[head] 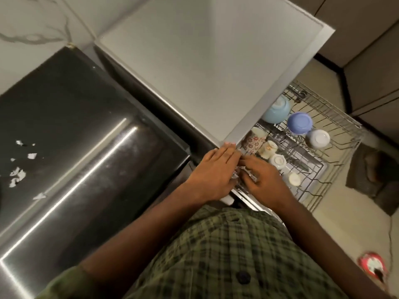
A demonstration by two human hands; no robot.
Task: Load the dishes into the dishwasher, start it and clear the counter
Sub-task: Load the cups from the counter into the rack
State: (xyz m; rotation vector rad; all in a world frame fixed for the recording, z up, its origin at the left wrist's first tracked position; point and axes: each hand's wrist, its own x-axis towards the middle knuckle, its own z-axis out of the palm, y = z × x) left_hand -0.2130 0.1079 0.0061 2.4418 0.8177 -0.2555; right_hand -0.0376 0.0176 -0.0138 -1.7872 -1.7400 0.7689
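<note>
Left hand point(212, 171) lies flat, fingers straight, at the dishwasher point(207, 67) corner; right hand point(262, 180), grip unclear, reaches into the pulled-out rack point(336, 126) holding upturned cups point(278, 161) and bowls point(299, 123).

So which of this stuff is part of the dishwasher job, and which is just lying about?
Part of the job:
rack
blue bowls
flowered mug
small white cups
left hand and right hand, both at the rack's near edge

Just lying about:
paper scraps on the dark steel surface
red thing on the floor
</note>
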